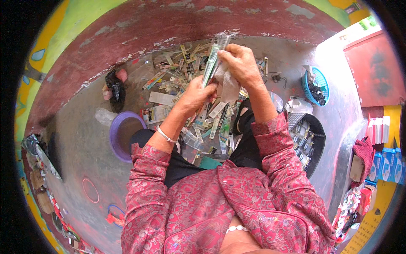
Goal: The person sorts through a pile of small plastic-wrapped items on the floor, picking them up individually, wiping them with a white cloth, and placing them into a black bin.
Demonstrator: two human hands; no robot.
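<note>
Left hand (198,94) pinches long packet (212,59); right hand (239,63) grips white cloth (228,86) against it. Loose pinch: packet may drop into floor pile (186,72).

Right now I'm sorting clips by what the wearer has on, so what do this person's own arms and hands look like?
Both arms wear loose sleeves of red-pink cloth with a woven paisley-like pattern, pushed back short of the wrists. The left hand has a thin silver-coloured bangle on its wrist. The right hand is bare, with no ring or glove visible.
</note>
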